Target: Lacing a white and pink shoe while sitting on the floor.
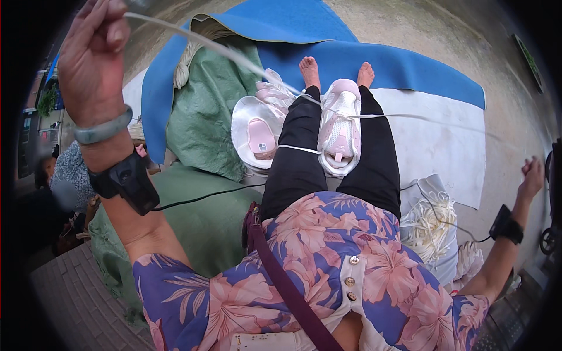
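Observation:
A pink and white sneaker [340, 126] rests between my thighs, its toe pointing away from me. From its upper a white shoelace [219, 50] stretches out to both sides. My left hand [96, 58], raised high at the far left, is closed on one end of it. Out at the far right my right hand [531, 177] has its fingers pinched together. The lace's other part runs toward that hand, blurred near it. Beside my left thigh lies another pink and white shoe [261, 137], its pale pink insole showing.
Green sacks [202, 111] lie to my left. A blue mat [404, 70] and a white sheet [445, 137] cover the ground ahead. A heap of white laces [432, 225] sits by my right hip. A black cable [205, 194] runs from my left wrist device [132, 182].

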Motion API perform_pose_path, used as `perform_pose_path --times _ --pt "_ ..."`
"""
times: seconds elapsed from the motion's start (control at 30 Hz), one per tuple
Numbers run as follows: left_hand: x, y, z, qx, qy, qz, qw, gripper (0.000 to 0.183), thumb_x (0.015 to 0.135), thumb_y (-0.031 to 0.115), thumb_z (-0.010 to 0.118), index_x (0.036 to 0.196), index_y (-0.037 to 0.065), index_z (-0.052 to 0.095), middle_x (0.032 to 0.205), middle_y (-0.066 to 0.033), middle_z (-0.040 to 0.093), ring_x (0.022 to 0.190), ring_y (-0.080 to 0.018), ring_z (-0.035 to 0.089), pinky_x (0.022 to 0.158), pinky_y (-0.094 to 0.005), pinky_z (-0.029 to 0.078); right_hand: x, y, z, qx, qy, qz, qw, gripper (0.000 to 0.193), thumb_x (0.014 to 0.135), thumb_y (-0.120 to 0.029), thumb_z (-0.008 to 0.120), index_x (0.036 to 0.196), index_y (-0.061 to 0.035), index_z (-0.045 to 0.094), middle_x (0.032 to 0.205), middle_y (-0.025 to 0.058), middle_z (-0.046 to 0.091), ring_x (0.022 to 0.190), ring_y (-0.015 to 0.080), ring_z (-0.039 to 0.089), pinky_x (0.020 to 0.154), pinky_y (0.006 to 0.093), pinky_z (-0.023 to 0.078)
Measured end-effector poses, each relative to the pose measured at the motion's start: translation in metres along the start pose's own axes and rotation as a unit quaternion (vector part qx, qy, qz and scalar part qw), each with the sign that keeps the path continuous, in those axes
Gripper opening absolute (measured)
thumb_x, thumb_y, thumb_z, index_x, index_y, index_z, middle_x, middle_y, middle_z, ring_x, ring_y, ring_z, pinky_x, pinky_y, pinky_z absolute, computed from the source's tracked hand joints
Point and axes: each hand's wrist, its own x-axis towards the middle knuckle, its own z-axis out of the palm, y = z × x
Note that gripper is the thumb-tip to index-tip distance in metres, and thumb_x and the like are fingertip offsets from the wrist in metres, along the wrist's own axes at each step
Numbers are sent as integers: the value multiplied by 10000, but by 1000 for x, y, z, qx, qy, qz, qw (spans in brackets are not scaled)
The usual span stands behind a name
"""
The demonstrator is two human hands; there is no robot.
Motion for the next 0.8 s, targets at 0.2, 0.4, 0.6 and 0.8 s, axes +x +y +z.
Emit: perform_pose_path --times 0.2,0.4,0.6,0.8 --pt "-27 -37 -35 -25 67 -74 995 321 887 49 450 1167 -108 429 847 -127 536 589 -108 407 556 -211 334 -108 92 44 -59 -109 104 987 173 907 -180 474 885 -37 569 599 22 518 447 57 419 402 183 349" --pt "-42 -72 -25 -13 98 -91 991 294 884 64 476 1139 -82 470 806 -108 560 543 -81 407 505 -167 332 -191 98 129 -163 -264 120 943 137 879 -141 466 837 -51 559 560 37 516 418 80 455 365 229 376" --pt "-109 -128 -25 200 151 -294 922 157 796 110 574 931 34 592 646 -16 568 446 -26 410 397 -154 271 -242 57 199 -423 -369 -267 783 196 800 -166 596 952 -45 575 902 128 610 859 292 569 741 387 453" --pt "-195 -215 9 587 -176 -302 731 184 731 110 590 901 41 585 740 -96 570 638 -254 577 580 -364 448 -263 5 274 -150 -396 -305 853 243 802 -126 595 1027 -36 574 1029 141 573 985 297 531 854 372 423"
